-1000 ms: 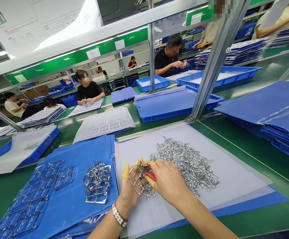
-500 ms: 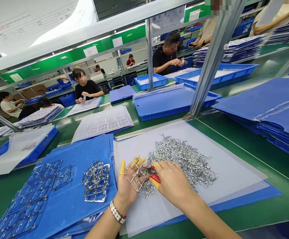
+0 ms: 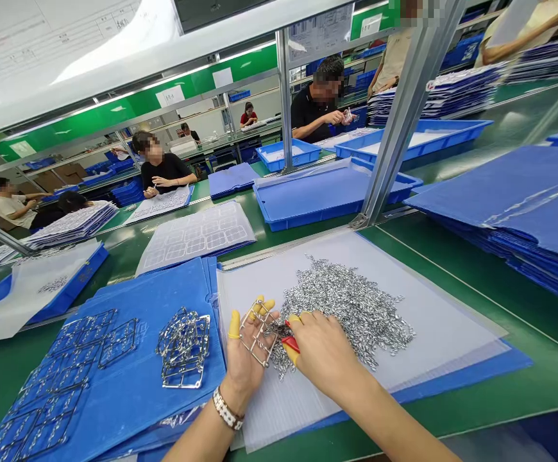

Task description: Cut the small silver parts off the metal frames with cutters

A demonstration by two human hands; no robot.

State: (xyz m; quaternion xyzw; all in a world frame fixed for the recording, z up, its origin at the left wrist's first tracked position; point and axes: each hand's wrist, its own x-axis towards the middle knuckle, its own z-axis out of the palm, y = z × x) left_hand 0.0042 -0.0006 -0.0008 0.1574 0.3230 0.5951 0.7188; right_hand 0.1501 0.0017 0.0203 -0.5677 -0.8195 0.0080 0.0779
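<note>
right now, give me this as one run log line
left hand: metal frame | right hand: red pliers | nearby: metal pieces

Bright overhead light — faint shadows, glare on the metal parts (image 3: 346,314), edges warped.

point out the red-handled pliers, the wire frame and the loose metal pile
red-handled pliers (image 3: 292,344), head view, red grip
silver wire frame (image 3: 254,355), head view, lower bar
loose silver metal pile (image 3: 351,314), head view, middle

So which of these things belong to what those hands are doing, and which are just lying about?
Involved: left hand, holding a wire frame; right hand, with red-handled pliers; heap of small metal pieces; stacked wire frames.
Lying about: blue tray; stacked blue folders.
</note>
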